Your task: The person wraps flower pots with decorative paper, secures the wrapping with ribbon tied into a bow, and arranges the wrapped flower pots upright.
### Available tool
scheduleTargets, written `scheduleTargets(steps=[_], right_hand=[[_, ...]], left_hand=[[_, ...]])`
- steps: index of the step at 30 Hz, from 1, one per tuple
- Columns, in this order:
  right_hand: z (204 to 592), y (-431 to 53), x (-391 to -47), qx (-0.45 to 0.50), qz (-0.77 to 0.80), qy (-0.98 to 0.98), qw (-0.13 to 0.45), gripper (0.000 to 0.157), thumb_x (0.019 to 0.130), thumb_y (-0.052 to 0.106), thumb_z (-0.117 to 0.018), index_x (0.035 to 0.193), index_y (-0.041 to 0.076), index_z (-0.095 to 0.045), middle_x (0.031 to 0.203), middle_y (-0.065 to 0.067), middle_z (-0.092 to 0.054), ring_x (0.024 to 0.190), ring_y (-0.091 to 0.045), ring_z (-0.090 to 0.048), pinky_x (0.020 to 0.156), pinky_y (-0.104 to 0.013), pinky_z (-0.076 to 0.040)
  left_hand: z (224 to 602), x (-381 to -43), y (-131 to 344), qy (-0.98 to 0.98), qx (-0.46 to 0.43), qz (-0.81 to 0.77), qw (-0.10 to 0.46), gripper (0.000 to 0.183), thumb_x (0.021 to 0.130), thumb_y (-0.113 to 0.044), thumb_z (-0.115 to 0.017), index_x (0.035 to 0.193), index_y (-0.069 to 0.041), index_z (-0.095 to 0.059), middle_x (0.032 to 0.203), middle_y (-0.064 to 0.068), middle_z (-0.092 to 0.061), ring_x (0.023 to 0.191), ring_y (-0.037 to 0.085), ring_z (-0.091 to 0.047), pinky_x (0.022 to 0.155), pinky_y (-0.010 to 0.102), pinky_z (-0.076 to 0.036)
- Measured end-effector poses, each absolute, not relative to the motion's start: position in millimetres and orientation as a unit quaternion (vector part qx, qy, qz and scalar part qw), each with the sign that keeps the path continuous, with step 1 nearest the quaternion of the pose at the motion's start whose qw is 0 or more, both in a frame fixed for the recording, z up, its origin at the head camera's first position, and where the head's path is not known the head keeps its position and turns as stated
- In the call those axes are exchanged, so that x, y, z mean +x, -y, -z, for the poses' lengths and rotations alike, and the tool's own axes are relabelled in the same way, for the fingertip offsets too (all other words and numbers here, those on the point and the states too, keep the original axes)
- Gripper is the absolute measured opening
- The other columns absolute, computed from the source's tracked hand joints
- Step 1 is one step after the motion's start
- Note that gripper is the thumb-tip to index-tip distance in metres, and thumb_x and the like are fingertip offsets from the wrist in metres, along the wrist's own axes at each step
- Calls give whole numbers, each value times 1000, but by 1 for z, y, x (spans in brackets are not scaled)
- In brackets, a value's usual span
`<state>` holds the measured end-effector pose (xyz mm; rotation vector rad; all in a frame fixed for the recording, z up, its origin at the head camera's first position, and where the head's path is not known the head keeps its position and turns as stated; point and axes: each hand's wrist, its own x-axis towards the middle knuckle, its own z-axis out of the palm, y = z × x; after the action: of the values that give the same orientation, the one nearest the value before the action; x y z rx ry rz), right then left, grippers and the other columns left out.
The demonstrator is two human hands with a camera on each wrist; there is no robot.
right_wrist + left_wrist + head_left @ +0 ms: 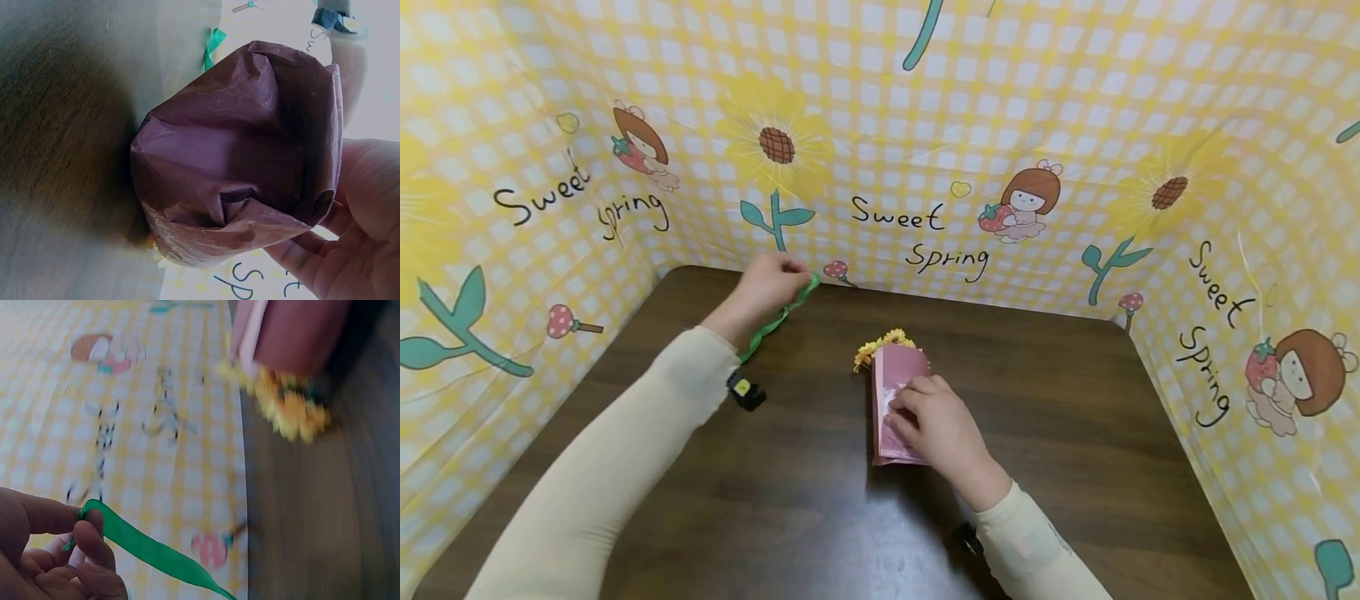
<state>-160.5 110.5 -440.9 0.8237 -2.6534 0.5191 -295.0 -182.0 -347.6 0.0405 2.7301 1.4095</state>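
My left hand (772, 283), raised toward the back left, pinches one end of a green ribbon (153, 550) between thumb and forefinger. The twisted ribbon trails down toward the table behind the wrist. At the middle of the table lies a small bouquet: yellow flowers (891, 340) poke out at the far end of a pink paper wrapper (906, 362). My right hand (943, 429) holds the wrapper from above, fingertips and thumb bent against its upper face. In the right wrist view, the creased wrapper (206, 150) shows its hollow open end, and fingers (300, 256) pass behind its edge.
The dark wooden table (760, 500) is bounded at the back and sides by a yellow checked cloth (887, 133) with printed flowers and words. A small black wrist camera (747, 390) sits at the left cuff, and another (967, 540) below the right cuff.
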Motion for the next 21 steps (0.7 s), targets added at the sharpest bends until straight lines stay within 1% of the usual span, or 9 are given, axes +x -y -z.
scheduleTargets(steps=[3,6,9,12,13,16,19,20,21], right_hand=[[441,-112,-161,289,-183,926,160,11,88,26,-82,92,17,-76,91,6,-64,87,-17,-54,81,-30,-52],[441,-112,-160,294,-184,924,163,11,88,26,-81,92,17,-76,92,6,-65,87,-17,-54,81,-31,-52],[441,-113,-160,294,-184,923,164,11,88,27,-81,92,18,-76,92,6,-65,88,-18,-55,81,-31,-52],[441,-114,-160,293,-184,923,167,12,88,28,-82,91,18,-76,92,7,-65,88,-17,-55,81,-31,-52],[442,-114,-160,294,-184,923,168,12,88,28,-82,91,18,-76,92,7,-65,88,-17,-55,81,-31,-52],[442,-115,-161,298,-183,921,170,12,88,29,-82,91,18,-76,92,7,-64,87,-17,-55,81,-31,-52],[442,-114,-163,302,-176,921,175,14,88,28,-82,89,16,-74,92,5,-64,86,-18,-54,79,-31,-50],[442,-115,-163,300,-173,922,175,14,87,27,-82,88,15,-74,92,5,-64,85,-19,-53,78,-31,-50],[443,-115,-164,298,-170,923,174,15,87,26,-82,88,14,-73,92,5,-63,85,-19,-53,77,-31,-49]], left_hand=[[348,-300,149,-871,22,-489,49,25,103,-23,-61,116,-4,-69,105,14,-67,89,27,-63,82,41,-53],[348,-303,116,-852,32,-519,61,23,102,-21,-63,115,-3,-69,104,13,-66,89,27,-63,85,41,-53],[349,-308,84,-839,40,-540,58,20,101,-19,-64,113,-4,-70,102,11,-66,82,23,-63,79,36,-53],[349,-315,53,-823,53,-564,52,20,99,-17,-66,112,-2,-71,105,8,-67,75,17,-60,72,30,-52],[349,-316,44,-820,57,-568,47,19,99,-18,-67,111,-3,-72,107,8,-67,76,15,-60,72,29,-51],[351,-319,18,-808,82,-582,46,18,99,-18,-68,110,-4,-73,112,8,-68,82,16,-57,73,30,-49],[356,-318,-3,-815,112,-567,37,16,99,-19,-68,108,-7,-74,120,7,-69,97,19,-61,80,32,-50],[358,-318,-9,-817,125,-562,37,16,100,-19,-67,109,-7,-74,122,7,-69,99,19,-62,81,32,-51],[361,-318,-15,-820,141,-553,38,17,101,-20,-66,111,-8,-74,125,6,-69,100,15,-62,82,30,-51]])
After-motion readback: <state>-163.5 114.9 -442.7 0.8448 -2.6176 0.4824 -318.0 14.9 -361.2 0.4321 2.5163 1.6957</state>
